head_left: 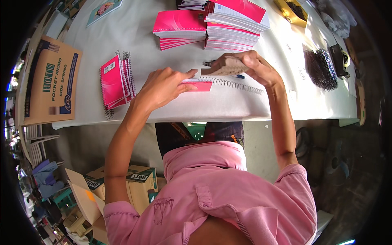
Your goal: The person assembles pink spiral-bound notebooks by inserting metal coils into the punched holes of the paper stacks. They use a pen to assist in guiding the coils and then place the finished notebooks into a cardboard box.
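A small pink notebook [202, 86] lies near the table's front, its edge pinched between the thumb and fingers of my left hand [165, 83]. Out of its top edge a long metal wire coil [241, 85] runs to the right, well past the cover. My right hand [261, 68] grips a tan, rough-edged pad [230, 67], perhaps folded cloth or cardboard, just above the coil. Whether pad and coil touch, I cannot tell. A dark pen-like thing [209, 63] lies partly hidden behind the pad. Left of my left hand, several pink notebooks [114, 81] with protruding coils are stacked.
Tall stacks of pink notebooks [179, 22] stand at the back. To the right lie a bundle of dark wire coils [320, 69], a black tape dispenser [339, 61] and a gold container [292, 12]. A cardboard box [51, 81] stands at the left, with more boxes [141, 188] below.
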{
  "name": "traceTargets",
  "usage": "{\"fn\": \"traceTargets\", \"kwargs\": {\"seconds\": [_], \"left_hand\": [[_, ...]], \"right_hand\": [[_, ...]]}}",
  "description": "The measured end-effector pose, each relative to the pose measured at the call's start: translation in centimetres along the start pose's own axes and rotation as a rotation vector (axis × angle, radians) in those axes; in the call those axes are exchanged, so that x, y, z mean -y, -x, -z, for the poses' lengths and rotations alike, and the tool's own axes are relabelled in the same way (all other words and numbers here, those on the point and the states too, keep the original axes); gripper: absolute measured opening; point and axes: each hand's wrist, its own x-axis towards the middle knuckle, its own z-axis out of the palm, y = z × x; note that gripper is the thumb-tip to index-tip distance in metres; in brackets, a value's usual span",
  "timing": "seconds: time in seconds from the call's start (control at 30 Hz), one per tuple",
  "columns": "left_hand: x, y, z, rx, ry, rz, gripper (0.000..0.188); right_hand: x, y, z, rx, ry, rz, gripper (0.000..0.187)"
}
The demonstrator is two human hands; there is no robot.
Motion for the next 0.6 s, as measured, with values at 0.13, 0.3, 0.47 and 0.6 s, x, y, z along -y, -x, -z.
{"fn": "traceTargets", "kwargs": {"seconds": [0.13, 0.3, 0.47, 0.6], "left_hand": [[-0.1, 0.1, -0.2, -0.022, -0.003, -0.01, 0.047], [0.8, 0.5, -0.7, -0.089, 0.019, -0.113, 0.043], [-0.4, 1.0, 0.3, 0.08, -0.047, -0.061, 0.039], [-0.1, 0.8, -0.5, -0.005, 0.001, -0.015, 0.039]], "right_hand": [[0.4, -0.5, -1.4, -0.085, 0.475, -0.138, 0.061], [3.1, 0.8, -1.3, -0.117, 0.453, -0.086, 0.053], [1.7, 1.8, -2.5, -0.282, 1.345, 0.277, 0.039], [0.6, 1.6, -7.6, -0.223, 1.249, 0.313, 0.027]]}}
